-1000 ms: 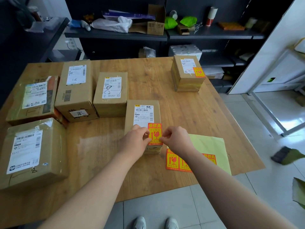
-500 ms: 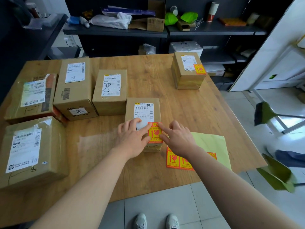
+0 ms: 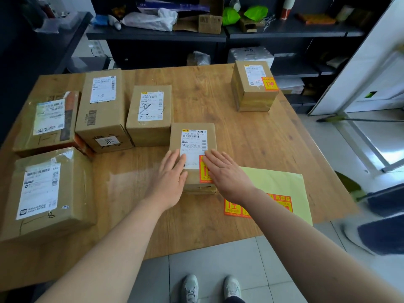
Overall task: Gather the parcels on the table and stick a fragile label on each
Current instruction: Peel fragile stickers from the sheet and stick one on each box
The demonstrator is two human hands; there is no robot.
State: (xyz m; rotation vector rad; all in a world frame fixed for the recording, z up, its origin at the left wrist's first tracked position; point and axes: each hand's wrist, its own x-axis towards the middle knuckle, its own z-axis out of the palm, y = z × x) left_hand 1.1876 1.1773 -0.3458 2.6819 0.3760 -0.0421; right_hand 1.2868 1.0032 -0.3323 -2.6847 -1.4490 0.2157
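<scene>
A: Hands first: the right hand (image 3: 227, 176) lies flat, fingers spread, palm down on the fragile label (image 3: 204, 171), gripping nothing. The left hand (image 3: 172, 173) is just as flat, pressing the near parcel (image 3: 193, 136) beside it.

B: And the next label?

A: The label sheet (image 3: 277, 189) lies just right of that parcel, under the right forearm, so I judge the right hand nearer. The unlabelled parcels (image 3: 148, 114) sit away to the left.

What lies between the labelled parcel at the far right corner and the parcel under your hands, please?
Only bare wooden table shows between the far parcel and the near parcel in the head view.
</scene>
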